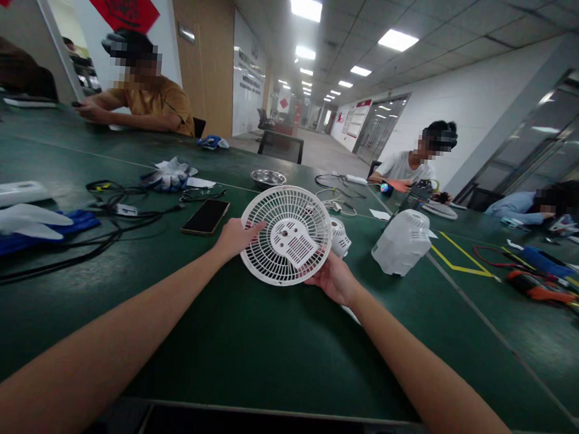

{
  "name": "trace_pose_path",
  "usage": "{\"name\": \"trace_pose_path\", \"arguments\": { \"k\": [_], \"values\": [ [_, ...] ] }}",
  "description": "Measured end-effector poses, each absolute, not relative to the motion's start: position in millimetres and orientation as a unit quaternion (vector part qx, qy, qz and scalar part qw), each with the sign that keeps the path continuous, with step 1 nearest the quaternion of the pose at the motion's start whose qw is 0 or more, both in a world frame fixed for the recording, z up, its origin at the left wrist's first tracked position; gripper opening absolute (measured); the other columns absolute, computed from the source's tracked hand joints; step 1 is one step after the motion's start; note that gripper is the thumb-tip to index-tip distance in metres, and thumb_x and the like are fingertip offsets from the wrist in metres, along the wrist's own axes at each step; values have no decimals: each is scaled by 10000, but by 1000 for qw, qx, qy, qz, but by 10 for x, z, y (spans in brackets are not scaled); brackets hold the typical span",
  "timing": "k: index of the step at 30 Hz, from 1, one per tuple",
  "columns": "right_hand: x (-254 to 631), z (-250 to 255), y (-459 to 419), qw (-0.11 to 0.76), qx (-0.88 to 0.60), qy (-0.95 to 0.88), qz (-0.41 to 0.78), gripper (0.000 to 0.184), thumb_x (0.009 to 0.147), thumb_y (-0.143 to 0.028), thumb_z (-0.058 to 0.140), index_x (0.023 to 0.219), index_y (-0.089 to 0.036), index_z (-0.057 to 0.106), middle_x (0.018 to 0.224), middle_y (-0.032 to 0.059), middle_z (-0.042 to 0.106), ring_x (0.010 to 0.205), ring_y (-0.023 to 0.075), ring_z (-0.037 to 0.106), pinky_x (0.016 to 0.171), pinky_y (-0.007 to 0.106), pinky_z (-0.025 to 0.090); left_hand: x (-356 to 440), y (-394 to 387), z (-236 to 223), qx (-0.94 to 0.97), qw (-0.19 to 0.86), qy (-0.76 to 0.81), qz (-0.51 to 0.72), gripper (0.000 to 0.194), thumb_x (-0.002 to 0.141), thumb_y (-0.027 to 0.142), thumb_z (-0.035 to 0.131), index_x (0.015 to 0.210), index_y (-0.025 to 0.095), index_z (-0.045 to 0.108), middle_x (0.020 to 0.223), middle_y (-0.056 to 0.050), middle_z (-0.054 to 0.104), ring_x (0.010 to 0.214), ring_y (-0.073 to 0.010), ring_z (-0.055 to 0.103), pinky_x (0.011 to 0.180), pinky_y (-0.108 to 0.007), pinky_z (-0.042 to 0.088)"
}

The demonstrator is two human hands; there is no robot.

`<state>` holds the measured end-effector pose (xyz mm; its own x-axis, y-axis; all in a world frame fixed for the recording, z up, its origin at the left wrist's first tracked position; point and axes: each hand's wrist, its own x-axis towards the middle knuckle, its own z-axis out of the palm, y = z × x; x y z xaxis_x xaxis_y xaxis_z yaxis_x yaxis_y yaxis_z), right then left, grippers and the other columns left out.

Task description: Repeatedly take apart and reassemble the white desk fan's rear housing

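A round white fan grille [254, 254] with a solid centre plate is held up over the green table, its face tilted toward me. My left hand [235, 238] grips its left rim, the thumb lying over the bars. At the lower right rim my right hand [335, 279] is closed round the edge, with its fingers partly behind the grille. Just behind the grille's right side sits a white vented fan motor housing [340, 238], partly covered by it. A white part under my right wrist is mostly hidden.
On the green table [269, 349], a phone [206, 216], black cables [118, 230] and gloves [18, 226] lie left. A metal bowl [268, 178] stands behind the grille. To the right are a translucent white plastic piece [402, 242] and an orange tool [539, 288]. Several people sit around.
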<state>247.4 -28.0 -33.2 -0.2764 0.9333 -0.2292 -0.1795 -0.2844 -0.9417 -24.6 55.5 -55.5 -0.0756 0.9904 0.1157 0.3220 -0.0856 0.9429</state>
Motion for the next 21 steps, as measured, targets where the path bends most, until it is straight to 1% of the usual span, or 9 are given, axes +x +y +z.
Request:
{"name": "trace_pose_path", "arguments": {
  "k": [2,4,7,10,12,14,17,19,21],
  "values": [
    [2401,-359,-296,400,-407,-412,711,451,985,-581,397,1059,-213,647,857,62,725,731,177,685,623,288,555,-239,536,-555,584,354,564,464,430,789,555,713,861,132,749,797,-108,767,688,-254,733,647,-366,576],
    [2386,-355,-301,404,-383,-397,730,466,989,-595,390,1074,-219,652,893,55,731,751,170,687,620,273,552,-217,485,-534,590,347,555,473,405,804,532,708,883,136,747,822,-105,770,702,-256,735,648,-372,579],
    [2421,-320,-307,429,-359,-377,738,427,975,-600,431,1097,-252,645,1008,41,739,856,183,698,724,315,577,-159,389,-480,597,323,542,496,400,819,530,694,908,143,741,839,-100,770,716,-254,732,650,-373,574],
    [2445,-294,-330,470,-361,-387,706,355,941,-581,495,1058,-277,639,1053,26,737,977,218,689,798,370,580,-121,339,-452,620,290,508,523,476,849,609,624,879,145,726,810,-94,757,725,-246,718,666,-366,560],
    [2439,-291,-347,502,-364,-408,670,330,915,-573,526,1041,-287,631,1035,16,734,988,237,684,790,390,582,-126,353,-464,635,300,471,534,589,886,691,504,825,143,711,783,-97,743,726,-236,703,678,-357,549],
    [2430,-295,-356,535,-362,-435,628,330,890,-569,551,1057,-293,619,1008,7,725,944,243,684,754,392,581,-153,400,-497,633,338,445,536,723,900,767,354,816,142,706,786,-105,736,713,-223,685,653,-338,534],
    [2458,-292,-351,586,-373,-479,537,304,848,-523,617,1023,-275,598,891,-11,689,776,209,658,649,335,547,-210,502,-560,606,405,446,519,884,851,859,186,883,147,709,828,-109,737,657,-197,656,541,-290,481],
    [2515,-276,-348,598,-396,-520,464,287,815,-472,667,987,-261,576,789,-29,645,650,173,599,571,287,486,-253,565,-593,574,457,461,499,931,810,899,155,864,147,702,816,-109,733,610,-183,641,494,-269,442],
    [2587,-255,-353,582,-414,-581,389,300,780,-427,712,968,-250,560,755,-35,611,609,151,550,548,265,435,-295,606,-610,542,516,467,471,929,789,915,185,822,142,698,764,-112,726,595,-190,645,500,-275,445]
  ]
}}
